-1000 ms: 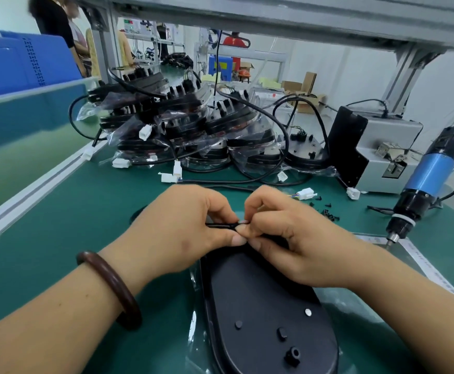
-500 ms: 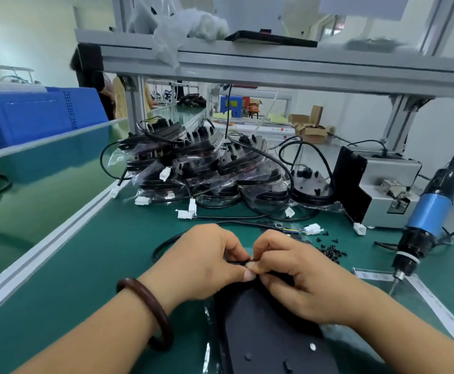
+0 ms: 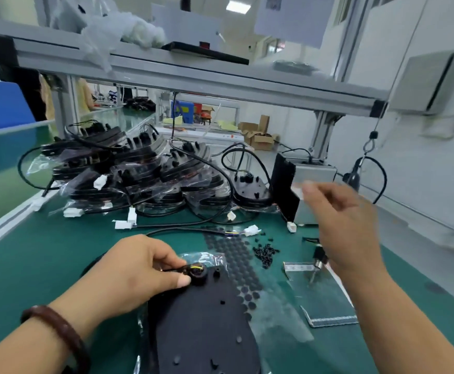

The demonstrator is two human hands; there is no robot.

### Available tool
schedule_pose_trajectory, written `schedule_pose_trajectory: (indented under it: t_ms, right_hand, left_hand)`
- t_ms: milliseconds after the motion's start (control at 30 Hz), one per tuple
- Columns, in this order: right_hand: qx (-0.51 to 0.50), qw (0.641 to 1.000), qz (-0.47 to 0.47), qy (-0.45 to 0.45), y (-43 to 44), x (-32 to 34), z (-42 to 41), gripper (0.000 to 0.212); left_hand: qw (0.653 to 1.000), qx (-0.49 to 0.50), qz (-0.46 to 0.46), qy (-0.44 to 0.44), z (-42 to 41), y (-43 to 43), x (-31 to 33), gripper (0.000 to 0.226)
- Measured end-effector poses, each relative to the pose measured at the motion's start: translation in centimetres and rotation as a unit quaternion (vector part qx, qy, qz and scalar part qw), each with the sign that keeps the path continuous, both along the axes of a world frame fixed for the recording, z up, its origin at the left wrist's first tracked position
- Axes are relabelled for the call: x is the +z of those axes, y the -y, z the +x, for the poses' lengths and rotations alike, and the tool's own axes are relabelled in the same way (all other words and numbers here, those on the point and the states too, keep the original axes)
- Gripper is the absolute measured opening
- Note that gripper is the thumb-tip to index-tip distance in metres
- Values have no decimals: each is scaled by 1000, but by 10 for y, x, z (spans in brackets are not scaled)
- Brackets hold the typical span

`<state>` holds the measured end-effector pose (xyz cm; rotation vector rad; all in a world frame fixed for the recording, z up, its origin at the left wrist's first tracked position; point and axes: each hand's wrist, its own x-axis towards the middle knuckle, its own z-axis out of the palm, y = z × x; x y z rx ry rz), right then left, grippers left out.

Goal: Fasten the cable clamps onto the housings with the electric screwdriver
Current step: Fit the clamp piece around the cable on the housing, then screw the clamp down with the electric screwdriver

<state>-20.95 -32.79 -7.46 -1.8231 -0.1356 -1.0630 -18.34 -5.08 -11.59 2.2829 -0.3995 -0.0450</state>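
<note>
A flat black oval housing [image 3: 204, 327] lies on the green mat in front of me, partly in a clear plastic bag. My left hand [image 3: 136, 271] pinches a small round black cable clamp [image 3: 197, 272] with its cable against the housing's far end. My right hand [image 3: 347, 225] is lifted off the housing, blurred, with loose fingers that hold nothing, in front of the hanging electric screwdriver [image 3: 319, 261]. Only the screwdriver's bit end and its black top [image 3: 354, 176] show around the hand. A small heap of black screws [image 3: 265, 252] lies right of the housing.
A pile of bagged black housings [image 3: 139, 174] with cables and white connectors fills the back of the bench. A grey screw feeder box [image 3: 306, 190] stands at the back right. A sheet of black round pads [image 3: 236, 265] lies beside the housing. An aluminium frame shelf [image 3: 193, 76] runs overhead.
My right hand has let go of the clamp and cable and risen to the right, in front of the screwdriver. The left hand keeps its pinch. My view has tilted upward.
</note>
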Motion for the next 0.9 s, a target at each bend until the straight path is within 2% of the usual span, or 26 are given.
schedule_pose_trajectory:
  t_ms: [67, 100, 133, 200, 233, 333, 500, 667, 833, 900]
  right_hand:
    - [-132, 978, 162, 20, 35, -4, 5, 15]
    - [-156, 959, 238, -3, 51, -7, 9, 16]
    - [-156, 938, 303, -62, 64, -11, 15, 18]
    - [-124, 892, 375, -218, 76, -18, 25, 51]
    - [-100, 873, 395, -268, 76, -21, 30, 61]
    - [-43, 855, 413, -311, 69, -25, 41, 51]
    - [-53, 860, 409, -300, 62, -32, 58, 49]
    - [-84, 870, 415, -254, 56, -40, 68, 48]
    - [-65, 871, 447, -191, 50, -35, 61, 37]
    - [-26, 880, 451, -151, 43, -27, 53, 34]
  left_hand:
    - [1000, 4, 0, 0, 0, 0, -1, 12]
    - [1000, 4, 1, 1, 1, 0, -2, 12]
    - [1000, 3, 1, 2, 1, 0, -2, 12]
    - [1000, -3, 2, 0, 1, -1, -2, 12]
    - [1000, -6, 1, -3, 1, -1, -2, 12]
    - [1000, -4, -5, -7, -1, -1, -1, 13]
    - [1000, -1, 0, 5, -3, 0, 1, 14]
    - [1000, 1, 7, 14, -3, -1, 0, 13]
    - [1000, 4, 6, 19, -4, -1, 0, 14]
    - [1000, 3, 7, 23, -4, 0, 0, 15]
